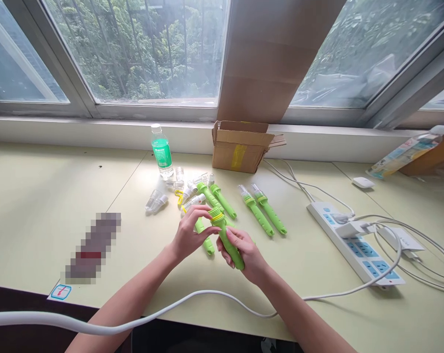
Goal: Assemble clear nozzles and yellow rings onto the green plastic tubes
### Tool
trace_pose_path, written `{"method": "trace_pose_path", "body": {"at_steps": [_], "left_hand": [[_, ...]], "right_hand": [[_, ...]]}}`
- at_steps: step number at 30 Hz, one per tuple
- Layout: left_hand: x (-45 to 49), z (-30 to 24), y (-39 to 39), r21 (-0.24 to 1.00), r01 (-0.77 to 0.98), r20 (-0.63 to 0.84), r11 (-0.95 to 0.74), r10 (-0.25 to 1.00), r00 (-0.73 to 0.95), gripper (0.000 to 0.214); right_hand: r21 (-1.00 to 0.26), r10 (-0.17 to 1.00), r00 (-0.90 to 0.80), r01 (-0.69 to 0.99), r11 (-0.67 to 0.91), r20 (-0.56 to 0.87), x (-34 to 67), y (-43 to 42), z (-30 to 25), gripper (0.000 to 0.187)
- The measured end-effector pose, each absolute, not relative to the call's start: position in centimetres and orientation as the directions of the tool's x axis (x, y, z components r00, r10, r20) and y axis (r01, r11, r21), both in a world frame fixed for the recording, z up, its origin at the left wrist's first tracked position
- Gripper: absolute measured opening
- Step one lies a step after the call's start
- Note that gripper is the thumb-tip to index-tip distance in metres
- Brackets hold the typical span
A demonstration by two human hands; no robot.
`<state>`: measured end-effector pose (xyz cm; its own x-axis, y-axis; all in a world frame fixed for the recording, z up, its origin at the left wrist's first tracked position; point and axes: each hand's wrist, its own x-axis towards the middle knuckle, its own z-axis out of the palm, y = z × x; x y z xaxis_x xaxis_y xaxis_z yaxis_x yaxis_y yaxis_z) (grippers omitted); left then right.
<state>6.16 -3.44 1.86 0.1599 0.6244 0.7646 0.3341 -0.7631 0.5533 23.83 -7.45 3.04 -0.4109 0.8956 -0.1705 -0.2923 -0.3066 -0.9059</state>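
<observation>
My right hand is closed around a green plastic handle with a threaded neck, tilted up to the left. At its neck sits a yellow ring, and the thumb and fingers of my left hand pinch it there. Partly hidden behind my left hand lies another green handle. Two more handles lie beyond, one of them a loose green handle. Clear ribbed caps with white parts and a yellow loop lie behind my hands. To the right are two green handles with clear tops.
A bottle with a green label and an open cardboard box stand by the window. On the right lies a power strip with plugs and cables. A white cable crosses the front, over my left forearm. A tilted bottle is at far right.
</observation>
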Motion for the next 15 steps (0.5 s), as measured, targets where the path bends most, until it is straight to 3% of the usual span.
{"method": "trace_pose_path", "body": {"at_steps": [15], "left_hand": [[6.25,2.09,-3.61,0.575,0.352,0.748,-0.739,0.649,0.14,0.023]], "right_hand": [[-0.895,0.898,-0.398,-0.306,-0.323,-0.188,24.0,-7.52,3.1,0.034]]}}
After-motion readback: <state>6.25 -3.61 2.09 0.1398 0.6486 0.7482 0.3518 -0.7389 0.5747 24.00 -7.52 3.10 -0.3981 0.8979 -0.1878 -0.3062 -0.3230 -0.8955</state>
